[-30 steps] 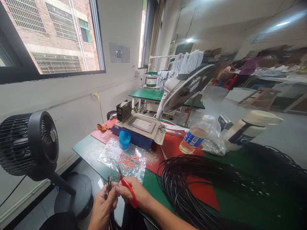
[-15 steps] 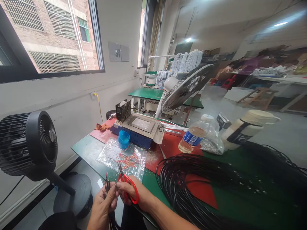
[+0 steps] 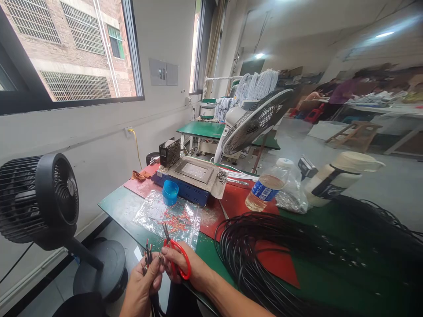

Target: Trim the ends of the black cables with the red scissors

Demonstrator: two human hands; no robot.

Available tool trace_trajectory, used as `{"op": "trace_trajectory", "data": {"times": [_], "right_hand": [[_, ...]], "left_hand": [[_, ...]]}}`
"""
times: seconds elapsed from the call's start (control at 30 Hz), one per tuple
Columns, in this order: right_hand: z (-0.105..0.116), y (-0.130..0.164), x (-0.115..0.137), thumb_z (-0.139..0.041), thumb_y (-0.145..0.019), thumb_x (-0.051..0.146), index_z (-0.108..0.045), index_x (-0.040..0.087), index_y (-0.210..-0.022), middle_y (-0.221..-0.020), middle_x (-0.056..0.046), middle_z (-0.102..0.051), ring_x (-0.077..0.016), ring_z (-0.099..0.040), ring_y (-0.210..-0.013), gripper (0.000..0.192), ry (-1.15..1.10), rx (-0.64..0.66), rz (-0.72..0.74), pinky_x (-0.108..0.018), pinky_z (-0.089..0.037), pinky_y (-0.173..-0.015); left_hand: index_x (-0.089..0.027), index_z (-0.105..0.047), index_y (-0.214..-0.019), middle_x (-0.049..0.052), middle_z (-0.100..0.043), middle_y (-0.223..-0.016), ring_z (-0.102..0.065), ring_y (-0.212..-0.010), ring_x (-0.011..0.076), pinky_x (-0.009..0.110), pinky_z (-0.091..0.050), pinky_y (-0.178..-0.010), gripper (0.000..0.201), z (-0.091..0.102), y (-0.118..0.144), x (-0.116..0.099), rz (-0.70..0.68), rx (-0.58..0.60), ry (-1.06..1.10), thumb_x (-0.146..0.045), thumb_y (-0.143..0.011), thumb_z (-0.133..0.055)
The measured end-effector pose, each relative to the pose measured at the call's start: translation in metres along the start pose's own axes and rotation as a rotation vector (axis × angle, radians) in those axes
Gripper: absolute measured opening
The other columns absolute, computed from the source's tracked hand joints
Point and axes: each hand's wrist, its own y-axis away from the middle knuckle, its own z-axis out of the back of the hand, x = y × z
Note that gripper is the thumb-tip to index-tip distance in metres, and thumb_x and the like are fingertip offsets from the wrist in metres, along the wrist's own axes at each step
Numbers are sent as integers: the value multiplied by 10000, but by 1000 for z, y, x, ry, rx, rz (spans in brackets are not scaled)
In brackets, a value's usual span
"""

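While grasping black cables point(image 3: 149, 255) in left hand point(image 3: 144, 279), holds red scissors point(image 3: 183, 251) tucked in right hand point(image 3: 196, 268), likely to free fingertips point(image 3: 166, 251) for pinching.

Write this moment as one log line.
Left hand: holding black wires; right hand: holding red-handled scissors; cable bundle: on table
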Motion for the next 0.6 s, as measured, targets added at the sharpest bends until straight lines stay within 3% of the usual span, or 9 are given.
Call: {"op": "trace_trajectory", "data": {"times": [0.2, 0.3, 0.4, 0.47, 0.6], "right_hand": [[0, -1, 0, -508, -766, 574, -512, 136, -584, -424, 33, -449, -59, -377, -338, 474, 58, 18, 3, -181, -269, -347], [0, -1, -1, -482, -797, 536, -507, 144, -619, -466, 36, -442, -67, -386, -393, 431, 218, -89, 49, -192, -283, -392], [-1, 0, -3, -550, -795, 414, -552, 145, -674, -578, 16, -500, -92, -447, -535, 295, 622, -262, 315, -209, -321, -497], [-3, 2, -6, -550, -804, 322, -585, 152, -728, -653, -7, -547, -116, -476, -623, 190, 886, -291, 564, -229, -329, -556], [-7, 3, -11, -481, -845, 200, -595, 175, -850, -682, -21, -583, -137, -456, -631, 117, 1291, -259, 976, -270, -271, -554]], "left_hand": [[-114, -571, -634, -77, -371, -392, -223, -383, 5, 142, -128, -388, 302, 1, 1, 1, 14, 32, 29, -400, -702, -639], [-111, -587, -661, -52, -461, -437, -319, -379, 9, 124, -226, -364, 262, 1, 0, -2, 39, -35, 105, -356, -678, -679], [-108, -606, -747, 14, -606, -580, -528, -487, 72, 175, -444, -453, 222, 1, 0, -8, 126, -175, 203, -246, -632, -735], [-109, -600, -792, 39, -644, -629, -590, -547, 112, 224, -505, -504, 225, 1, 1, -12, 162, -224, 277, -173, -627, -737], [-127, -576, -775, 6, -616, -592, -576, -520, 91, 206, -502, -499, 165, 5, 1, -12, 192, -135, 478, -126, -666, -700]]}}
